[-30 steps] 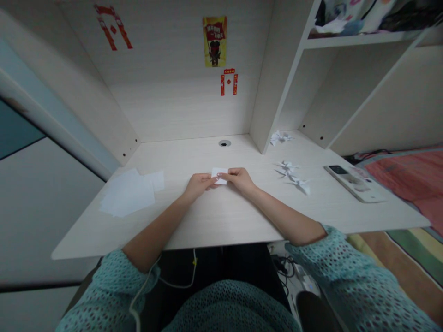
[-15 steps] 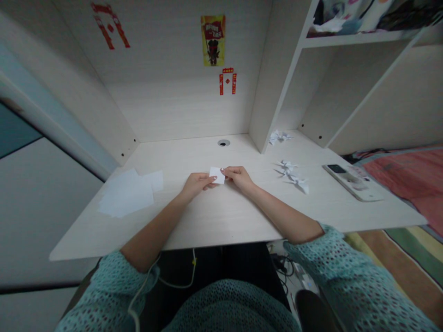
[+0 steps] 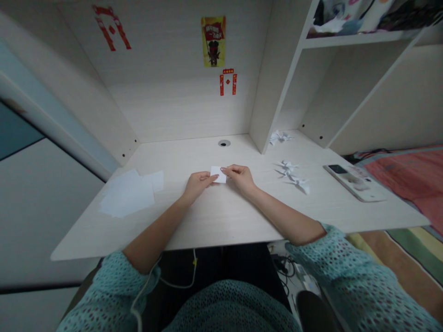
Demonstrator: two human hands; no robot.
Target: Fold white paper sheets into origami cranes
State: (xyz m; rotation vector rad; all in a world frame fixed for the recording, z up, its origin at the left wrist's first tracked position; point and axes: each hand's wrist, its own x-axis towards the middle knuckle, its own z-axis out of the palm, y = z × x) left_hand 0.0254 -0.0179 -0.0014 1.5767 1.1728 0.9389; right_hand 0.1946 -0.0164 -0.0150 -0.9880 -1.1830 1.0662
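Observation:
A small white square of folded paper point(image 3: 218, 175) is held between my two hands over the middle of the desk. My left hand point(image 3: 200, 185) pinches its left side, with the thumb lying on the front face. At the upper right corner, the thumb and fingertips of my right hand point(image 3: 239, 176) are closed on the same paper. The paper's back and the fingers behind it are hidden. Loose white sheets point(image 3: 128, 196) lie overlapping to the left of my hands. To the right sit several folded paper figures point(image 3: 290, 174) in a row.
More folded white paper point(image 3: 279, 137) lies by the upright divider point(image 3: 277, 87). A pale flat device or case point(image 3: 353, 183) rests near the desk's right side. A round cable hole point(image 3: 224, 143) is at the back. A white cable point(image 3: 180, 286) hangs below the front edge.
My fingers have shifted very slightly on the folded paper, and fewer left fingertips show beneath it. The paper stays in both hands at nearly the same spot.

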